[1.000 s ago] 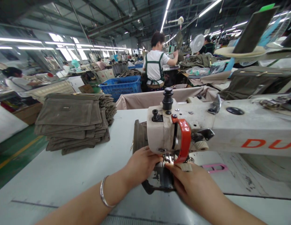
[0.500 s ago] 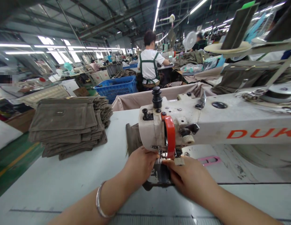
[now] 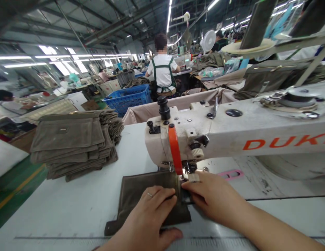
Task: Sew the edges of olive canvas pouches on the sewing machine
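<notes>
In a long factory hall (image 3: 81,31), your sewing machine (image 3: 256,139) stretches across a white table (image 3: 73,202), with a stack of olive canvas panels (image 3: 73,146) to its left and a blue basket (image 3: 127,100) and a co-worker (image 3: 162,69) beyond. A dark canvas panel (image 3: 143,195) lies flat before you, its long axis slanting from lower left up to the right, its upper right corner reaching the presser foot (image 3: 184,172) beneath the red guard (image 3: 175,150). Your left hand (image 3: 149,214) presses on it, fingers together and flat, a ring (image 3: 149,194) showing. Your right hand (image 3: 212,195) stretches to that corner, fingertips at the edge beside the foot; whether they pinch it, you cannot tell.
</notes>
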A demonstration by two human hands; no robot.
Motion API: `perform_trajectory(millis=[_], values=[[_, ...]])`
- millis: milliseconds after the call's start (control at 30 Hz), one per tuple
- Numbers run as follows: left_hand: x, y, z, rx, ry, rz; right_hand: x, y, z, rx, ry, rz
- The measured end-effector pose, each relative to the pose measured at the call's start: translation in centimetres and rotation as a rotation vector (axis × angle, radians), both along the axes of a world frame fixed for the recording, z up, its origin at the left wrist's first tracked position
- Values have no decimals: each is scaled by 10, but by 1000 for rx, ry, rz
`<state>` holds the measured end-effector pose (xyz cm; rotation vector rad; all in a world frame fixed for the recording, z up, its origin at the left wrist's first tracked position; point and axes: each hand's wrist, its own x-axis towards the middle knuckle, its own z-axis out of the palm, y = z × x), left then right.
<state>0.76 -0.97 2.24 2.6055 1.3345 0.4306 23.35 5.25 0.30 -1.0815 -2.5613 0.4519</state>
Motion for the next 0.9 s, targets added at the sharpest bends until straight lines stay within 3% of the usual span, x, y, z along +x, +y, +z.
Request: perform_trajectory(millis=[233, 433, 533, 900], values=[[6, -9, -13, 126, -50, -39, 0, 1, 1, -43, 10, 123], [9, -6, -12, 213, -4, -154, -2, -4, 1, -6, 37, 161], [9, -4, -11, 193, -41, -170, -2, -5, -2, -7, 45, 191], [8, 17, -7, 83, -134, -154, -4, -2, -11, -18, 101, 96]])
